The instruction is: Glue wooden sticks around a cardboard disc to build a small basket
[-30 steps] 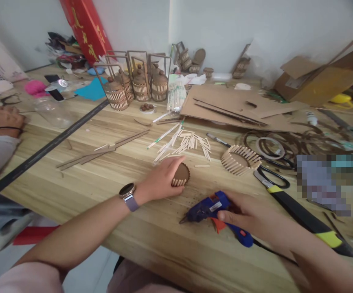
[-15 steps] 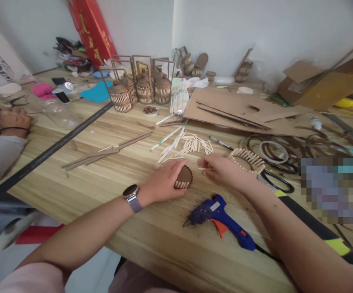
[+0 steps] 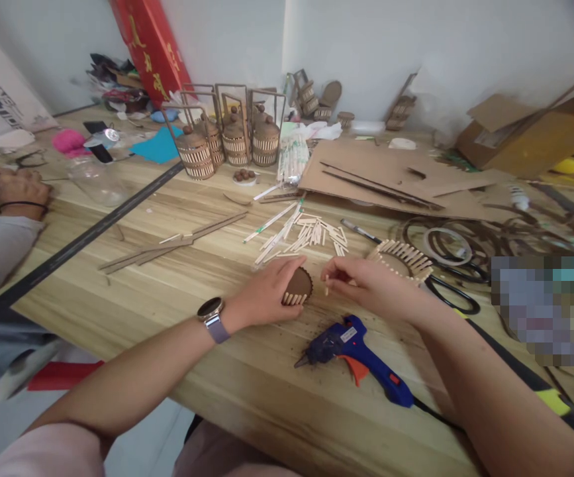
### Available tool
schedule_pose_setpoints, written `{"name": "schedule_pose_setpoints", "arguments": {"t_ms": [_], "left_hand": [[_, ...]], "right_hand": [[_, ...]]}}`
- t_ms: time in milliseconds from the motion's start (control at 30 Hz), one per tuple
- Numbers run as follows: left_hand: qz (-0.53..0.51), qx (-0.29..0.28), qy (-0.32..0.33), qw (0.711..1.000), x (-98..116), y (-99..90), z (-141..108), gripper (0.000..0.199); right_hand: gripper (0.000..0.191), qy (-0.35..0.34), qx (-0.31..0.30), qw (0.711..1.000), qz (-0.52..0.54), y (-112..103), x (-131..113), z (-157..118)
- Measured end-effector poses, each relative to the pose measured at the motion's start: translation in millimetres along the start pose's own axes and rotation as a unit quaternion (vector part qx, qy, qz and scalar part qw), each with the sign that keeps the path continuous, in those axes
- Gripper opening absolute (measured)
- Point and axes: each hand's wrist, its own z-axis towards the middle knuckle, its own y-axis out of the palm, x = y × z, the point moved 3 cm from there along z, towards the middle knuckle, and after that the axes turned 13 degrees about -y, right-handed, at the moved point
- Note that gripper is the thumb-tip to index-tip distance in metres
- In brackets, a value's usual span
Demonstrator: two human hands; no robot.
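Observation:
My left hand (image 3: 269, 288) is wrapped around a round brown cardboard disc (image 3: 300, 283) whose near edge carries a row of short pale sticks. Just right of it, my right hand (image 3: 349, 278) pinches one short wooden stick (image 3: 326, 286), which points downward. A blue glue gun (image 3: 359, 358) with an orange trigger lies below my hands, nozzle toward the left. Behind my hands is a loose pile of short sticks (image 3: 315, 232). A larger ring of sticks (image 3: 406, 260) rests beyond my right wrist, which partly covers it.
Several finished stick-sided baskets with handles (image 3: 237, 140) stand at the back. Flat cardboard (image 3: 366, 169) lies behind the pile, and brown strips (image 3: 172, 245) lie to the left. Scissors (image 3: 453, 295) and a tape roll (image 3: 446, 246) are at right. Another person's hand (image 3: 23, 189) rests at far left.
My right hand has shifted slightly left, closer to the disc, and its stick has turned from level to pointing down. My left hand keeps its hold on the disc.

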Motion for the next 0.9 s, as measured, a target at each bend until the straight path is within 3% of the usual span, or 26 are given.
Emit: {"name": "schedule_pose_setpoints", "arguments": {"t_ms": [200,900], "left_hand": [[-0.012,0.010,0.001,1.000,0.3,-0.2,0.7,0.080],[-0.025,0.007,0.006,1.000,1.2,-1.0,0.2,0.079]], "right_hand": [[0.010,-0.016,0.001,0.996,0.091,11.8,-14.2,4.4],[0.006,-0.010,0.002,0.999,0.045,19.3,-18.9,7.7]]}}
